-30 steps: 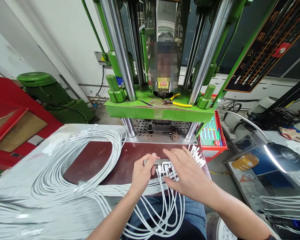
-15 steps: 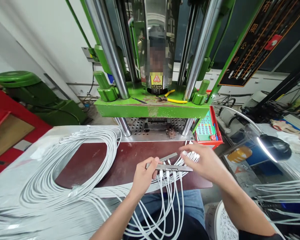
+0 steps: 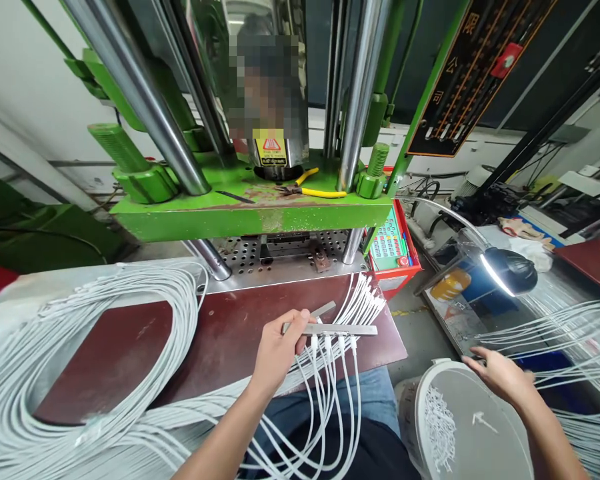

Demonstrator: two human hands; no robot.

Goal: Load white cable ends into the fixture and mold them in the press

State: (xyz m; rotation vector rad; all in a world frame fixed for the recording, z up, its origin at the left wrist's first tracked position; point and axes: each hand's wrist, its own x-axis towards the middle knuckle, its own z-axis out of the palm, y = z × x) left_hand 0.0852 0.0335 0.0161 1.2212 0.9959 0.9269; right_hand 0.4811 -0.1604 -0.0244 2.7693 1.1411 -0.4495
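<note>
My left hand (image 3: 280, 347) is closed around the end of a flat metal bar (image 3: 347, 330), held above the dark red board. White plugs of several white cables (image 3: 343, 373) sit in a row along its lower edge, and the cables hang down over my lap. Behind it lies a second metal strip (image 3: 325, 309), partly hidden. Off to the right, my right hand (image 3: 503, 375) is over the rim of a white bucket (image 3: 423, 417), fingers apart and nothing seen in them. Below that hand is a small branched white plastic piece (image 3: 485, 421); whether it is falling or lying there I cannot tell.
A green press (image 3: 260, 223) stands ahead, with yellow-handled pliers (image 3: 320, 193) on its plate. Coiled white cables (image 3: 180, 333) lie left on the dark red board (image 3: 220, 347). A red control box (image 3: 405, 247), a lit lamp (image 3: 510, 270) and more cables (image 3: 565, 327) are on the right.
My right hand has left the metal bar and moved right and down to the bucket. A branched white piece now shows below it. My view has turned right; the left hand still holds the bar.
</note>
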